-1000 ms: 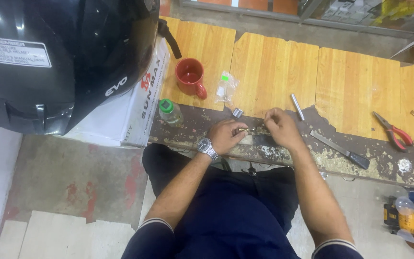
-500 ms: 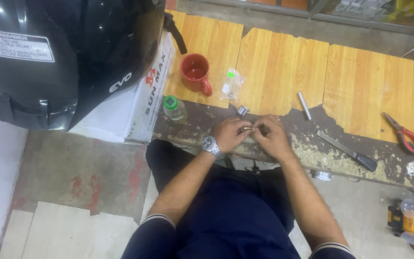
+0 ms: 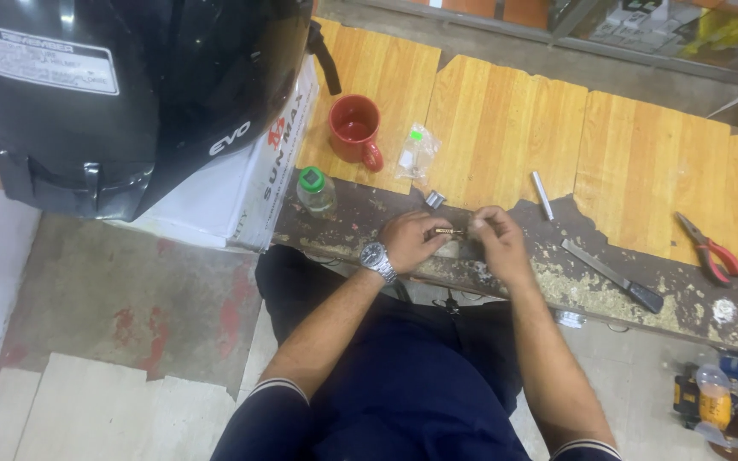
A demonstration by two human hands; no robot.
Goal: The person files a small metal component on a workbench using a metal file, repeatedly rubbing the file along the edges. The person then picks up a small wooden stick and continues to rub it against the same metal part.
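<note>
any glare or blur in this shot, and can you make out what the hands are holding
Head view: glare spots on the glossy black helmet; warm light on the wooden bench, evenly lit, no hard shadows. Slight softness overall; the edges bend a little from the wide lens. The left hand and right hand pinch a small brass-coloured part, too small to tell more.

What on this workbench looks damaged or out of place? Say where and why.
The wooden bench top is damaged: its front edge is broken away in jagged pieces, baring dark, crumbly board where the left hand and right hand hold a small brass part.
</note>
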